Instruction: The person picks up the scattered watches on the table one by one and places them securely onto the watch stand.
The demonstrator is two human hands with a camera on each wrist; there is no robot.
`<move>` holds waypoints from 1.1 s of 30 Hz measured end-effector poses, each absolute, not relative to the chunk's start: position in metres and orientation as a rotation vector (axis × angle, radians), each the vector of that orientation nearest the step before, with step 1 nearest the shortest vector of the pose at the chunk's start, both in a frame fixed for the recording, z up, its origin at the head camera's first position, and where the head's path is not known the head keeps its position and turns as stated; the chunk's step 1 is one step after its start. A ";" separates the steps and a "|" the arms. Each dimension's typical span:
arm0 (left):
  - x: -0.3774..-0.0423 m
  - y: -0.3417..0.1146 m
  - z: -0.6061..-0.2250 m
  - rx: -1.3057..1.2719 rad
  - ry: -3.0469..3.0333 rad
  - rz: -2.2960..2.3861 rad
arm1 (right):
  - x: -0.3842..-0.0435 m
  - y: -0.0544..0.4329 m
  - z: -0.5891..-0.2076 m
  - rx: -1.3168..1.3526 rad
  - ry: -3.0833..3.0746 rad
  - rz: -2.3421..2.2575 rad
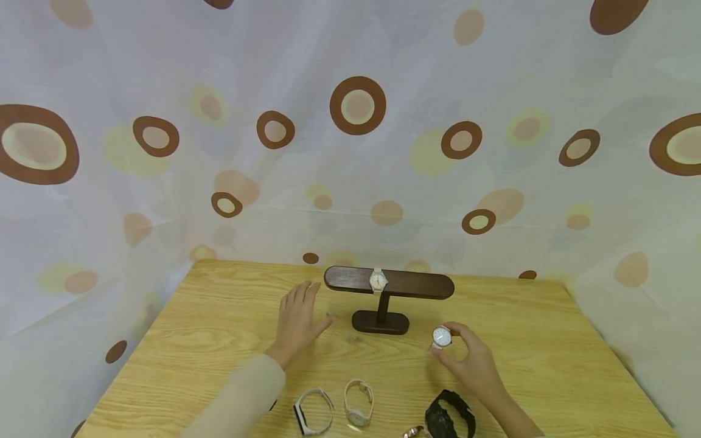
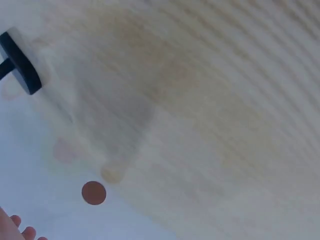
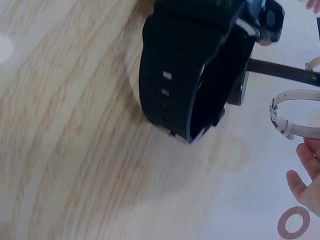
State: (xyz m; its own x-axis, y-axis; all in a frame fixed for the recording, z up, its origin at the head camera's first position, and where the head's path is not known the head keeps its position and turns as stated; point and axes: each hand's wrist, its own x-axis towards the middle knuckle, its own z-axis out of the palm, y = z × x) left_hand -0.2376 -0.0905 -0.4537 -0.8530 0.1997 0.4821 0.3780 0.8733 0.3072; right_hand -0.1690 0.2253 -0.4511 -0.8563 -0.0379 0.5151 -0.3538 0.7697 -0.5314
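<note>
The pale-strapped watch (image 1: 442,336) sits right of the dark stand (image 1: 416,285), dial facing the head camera; in the right wrist view its loop's long axis runs sideways, buckle end leftward. The right hand (image 1: 475,359) pinches it between thumb and fingers. The left hand (image 1: 296,322), fingers spread wide, holds nothing near the stand's left end. A black watch (image 1: 440,421) lies nearer.

Cream left sleeve (image 1: 243,389), bare hands (image 1: 296,325)
</note>
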 end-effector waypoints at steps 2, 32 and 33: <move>-0.241 -0.090 -0.448 -0.449 -2.596 -0.513 | -0.170 0.229 -0.450 0.283 -2.476 0.874; -0.262 -0.059 -0.409 -0.827 -2.597 0.067 | -0.190 0.247 -0.440 0.322 -2.400 0.835; -0.262 -0.059 -0.408 -0.827 -2.597 0.082 | -0.191 0.247 -0.439 0.322 -2.400 0.835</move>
State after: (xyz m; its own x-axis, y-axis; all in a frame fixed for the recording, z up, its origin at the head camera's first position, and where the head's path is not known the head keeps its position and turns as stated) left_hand -0.2619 -0.0592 -0.4084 -0.7390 0.5652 0.3666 0.5408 0.8222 -0.1774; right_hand -0.1911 0.2470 -0.4392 -0.8076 -0.0379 0.5885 -0.3950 0.7758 -0.4920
